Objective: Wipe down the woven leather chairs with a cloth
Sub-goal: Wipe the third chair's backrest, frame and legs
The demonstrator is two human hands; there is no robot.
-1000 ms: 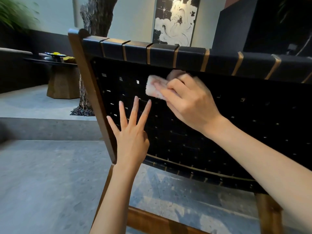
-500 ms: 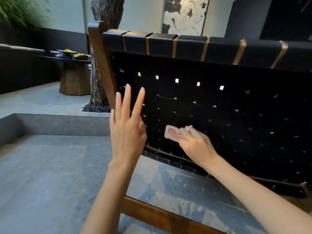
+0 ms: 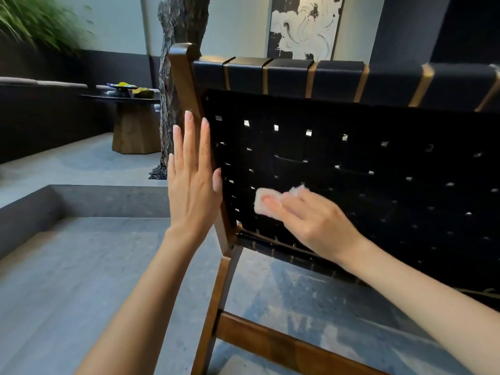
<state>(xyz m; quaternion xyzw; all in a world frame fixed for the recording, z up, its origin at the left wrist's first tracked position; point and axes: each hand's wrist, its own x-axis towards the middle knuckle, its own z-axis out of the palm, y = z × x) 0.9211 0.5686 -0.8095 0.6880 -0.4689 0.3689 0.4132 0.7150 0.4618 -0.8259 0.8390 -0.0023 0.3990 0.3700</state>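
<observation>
The chair [image 3: 351, 85] has a brown wooden frame and a back of woven black leather straps, which fills the right half of the view. My right hand [image 3: 311, 220] holds a small pale pink cloth [image 3: 261, 203] and presses it against the lower left part of the weave, just above the bottom rail. The cloth bunches out above my fingers. My left hand [image 3: 193, 180] is flat with straight fingers, resting against the chair's left wooden post [image 3: 186, 85].
Below the back, a wooden crossbar [image 3: 270, 339] spans the chair's legs over a grey stone floor. A raised stone step [image 3: 108, 198] runs to the left. Behind stand a tree trunk [image 3: 178, 36], a dark round table [image 3: 135, 117] with items and a wall painting [image 3: 303, 25].
My right hand has carried the cloth from the upper part of the weave down to the lower left. My left hand has shifted left onto the post, fingers closing together.
</observation>
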